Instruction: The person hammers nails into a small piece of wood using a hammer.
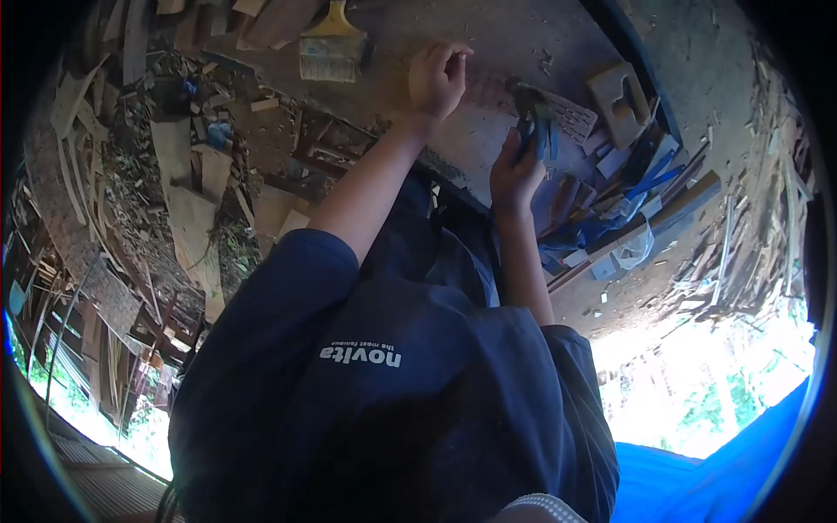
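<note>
My left hand (438, 83) is over the brown work surface (392, 100), its fingers curled and the fingertips pressed together. Whatever may be between them is too small to make out. A dark hand tool (538, 122) with a rounded end is gripped in my right hand (518, 174); blur hides its exact kind. Just beyond that tool lies a strip with a patterned face (567, 115). To the left of my left hand rests a wide paintbrush (333, 48) with pale bristles and a yellowish handle.
A wooden block with a grip (621, 103) lies by the surface's dark right edge. Blue-handled tools (654, 177), a clear plastic bag (635, 248) and wood strips crowd the right side. Boards (187, 192) and scraps cover the ground at left. A blue sheet (697, 479) shows at lower right.
</note>
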The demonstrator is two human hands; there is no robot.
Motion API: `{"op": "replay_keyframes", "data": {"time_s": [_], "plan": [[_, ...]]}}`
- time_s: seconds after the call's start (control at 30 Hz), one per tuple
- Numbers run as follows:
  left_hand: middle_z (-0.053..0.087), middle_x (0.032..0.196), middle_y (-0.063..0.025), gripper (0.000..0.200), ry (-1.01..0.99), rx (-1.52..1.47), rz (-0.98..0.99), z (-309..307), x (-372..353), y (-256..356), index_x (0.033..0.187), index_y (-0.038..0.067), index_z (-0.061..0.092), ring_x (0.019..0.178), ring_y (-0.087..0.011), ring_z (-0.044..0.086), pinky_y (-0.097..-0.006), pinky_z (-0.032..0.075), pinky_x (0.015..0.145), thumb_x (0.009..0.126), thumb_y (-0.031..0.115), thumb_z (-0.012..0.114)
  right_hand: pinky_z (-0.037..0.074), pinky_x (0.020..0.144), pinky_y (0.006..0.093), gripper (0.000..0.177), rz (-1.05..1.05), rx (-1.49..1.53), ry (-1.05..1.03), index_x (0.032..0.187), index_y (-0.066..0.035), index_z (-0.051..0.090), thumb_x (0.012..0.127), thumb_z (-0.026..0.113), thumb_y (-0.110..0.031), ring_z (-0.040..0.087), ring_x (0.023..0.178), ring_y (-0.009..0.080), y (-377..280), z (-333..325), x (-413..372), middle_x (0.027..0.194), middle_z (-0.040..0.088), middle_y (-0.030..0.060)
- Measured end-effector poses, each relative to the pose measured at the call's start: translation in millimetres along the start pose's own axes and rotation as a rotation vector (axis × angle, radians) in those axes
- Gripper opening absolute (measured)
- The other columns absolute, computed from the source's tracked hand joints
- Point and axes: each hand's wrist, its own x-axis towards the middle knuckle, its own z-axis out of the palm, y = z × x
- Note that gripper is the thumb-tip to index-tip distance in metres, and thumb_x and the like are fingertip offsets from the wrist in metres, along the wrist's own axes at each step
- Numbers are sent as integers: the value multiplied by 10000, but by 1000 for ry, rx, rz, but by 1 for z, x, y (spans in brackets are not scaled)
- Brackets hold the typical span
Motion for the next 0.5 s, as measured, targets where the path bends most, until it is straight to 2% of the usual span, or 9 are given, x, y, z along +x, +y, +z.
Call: {"op": "replay_keyframes", "data": {"time_s": [0.07, 0.17, 0.27, 0.37, 0.5], "plan": [[633, 744, -31, 127, -14, 14, 39, -1, 0, -1, 819, 134, 635, 628, -220, 588, -343, 458, 579, 793, 11, 616, 498, 659, 373, 288, 69, 77, 27, 1171, 19, 536, 899, 561, -70, 633, 743, 326, 13, 6, -5, 903, 619, 212], [622, 727, -38, 132, 3, 30, 87, -1, 2, 0, 819, 129, 635, 612, -224, 584, -349, 458, 571, 785, 3, 614, 499, 694, 365, 287, 30, 34, 36, 1170, 25, 536, 901, 561, -69, 630, 780, 317, 19, 7, -8, 941, 618, 211], [633, 777, -23, 119, -74, 23, 13, -3, -1, -2, 836, 109, 634, 666, -209, 588, -321, 458, 604, 807, -2, 601, 491, 715, 360, 298, 46, 60, -13, 1178, 43, 526, 901, 553, -64, 620, 815, 303, 22, 14, -9, 973, 611, 205], [622, 766, -27, 118, -67, -12, 48, -3, 0, -3, 822, 102, 632, 644, -203, 580, -320, 454, 575, 807, -10, 598, 483, 708, 354, 316, 45, 71, -44, 1195, 48, 512, 904, 547, -72, 603, 806, 277, 5, 11, -3, 954, 597, 201], [616, 762, -34, 133, -29, 17, 105, 0, -1, -6, 817, 109, 636, 633, -206, 578, -329, 455, 562, 809, -16, 593, 476, 688, 339, 321, 51, 245, 33, 1203, 51, 503, 918, 527, -94, 583, 766, 260, 34, 20, -16, 935, 587, 180]]}}
